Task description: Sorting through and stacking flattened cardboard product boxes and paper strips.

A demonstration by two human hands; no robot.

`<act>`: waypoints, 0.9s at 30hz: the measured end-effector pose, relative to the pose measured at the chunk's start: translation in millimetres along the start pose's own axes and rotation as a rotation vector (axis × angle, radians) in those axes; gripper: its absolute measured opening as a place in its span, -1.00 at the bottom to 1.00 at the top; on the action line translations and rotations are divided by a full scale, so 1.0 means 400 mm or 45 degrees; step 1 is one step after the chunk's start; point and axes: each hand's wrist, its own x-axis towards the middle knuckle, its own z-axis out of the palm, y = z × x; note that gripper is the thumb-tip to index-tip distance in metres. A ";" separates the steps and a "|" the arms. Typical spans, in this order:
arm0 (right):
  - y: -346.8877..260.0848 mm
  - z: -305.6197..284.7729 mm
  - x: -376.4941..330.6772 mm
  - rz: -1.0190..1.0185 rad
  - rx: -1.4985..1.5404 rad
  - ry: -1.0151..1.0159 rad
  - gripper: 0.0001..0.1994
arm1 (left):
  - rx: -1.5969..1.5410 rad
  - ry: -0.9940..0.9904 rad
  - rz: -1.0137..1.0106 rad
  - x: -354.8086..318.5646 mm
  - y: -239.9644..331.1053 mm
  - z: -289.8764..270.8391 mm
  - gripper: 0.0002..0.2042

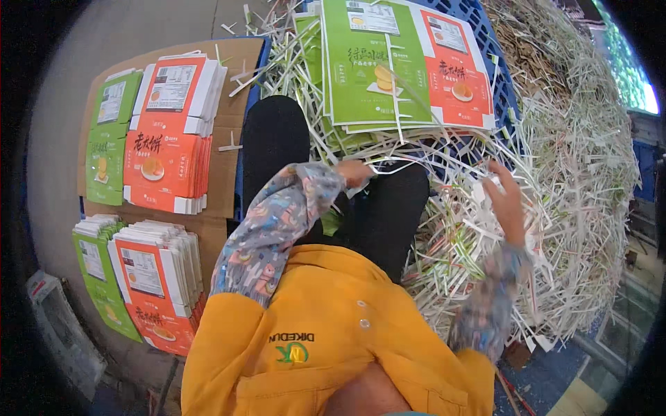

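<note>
Hands (354, 171) amid paper strips (458, 229)

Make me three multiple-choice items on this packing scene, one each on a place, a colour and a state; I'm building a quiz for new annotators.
1. Where do the finished stacks of flat cartons lie?
A. on brown cardboard at the person's left
B. on the person's lap
C. on top of the scrap heap at the right

2. What colours are the printed carton sheets ahead?
A. blue and yellow
B. green and orange-red
C. black and white

3. How is the right hand?
A. clenched in a fist
B. flat on the floor
C. open, fingers spread, at the paper strips

Answers:
1 A: the stacked flat cartons rest on the brown cardboard to the left.
2 B: the printed carton sheets show green and orange-red panels.
3 C: the right hand is spread against the white paper strips; the left hand reaches under the sheets.
</note>
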 end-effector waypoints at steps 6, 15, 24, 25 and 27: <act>0.208 0.345 0.422 -0.264 -0.240 0.155 -0.43 | -0.011 0.586 0.056 -0.084 0.069 0.008 -0.77; 0.364 0.449 0.249 -0.304 -0.846 -0.292 -0.83 | -0.938 1.666 -0.252 -0.077 -0.086 -0.044 -0.81; 0.605 0.329 -0.227 0.054 -0.413 -0.265 -0.64 | -1.174 1.847 -0.294 0.071 -0.126 -0.057 -0.83; 0.523 0.322 -0.182 0.084 -0.258 -0.007 -0.64 | -1.398 1.834 -0.369 0.052 -0.111 -0.071 -0.79; 0.334 0.273 -0.100 0.102 -0.147 0.359 -0.66 | -1.638 1.807 -0.425 0.057 -0.100 -0.081 -0.75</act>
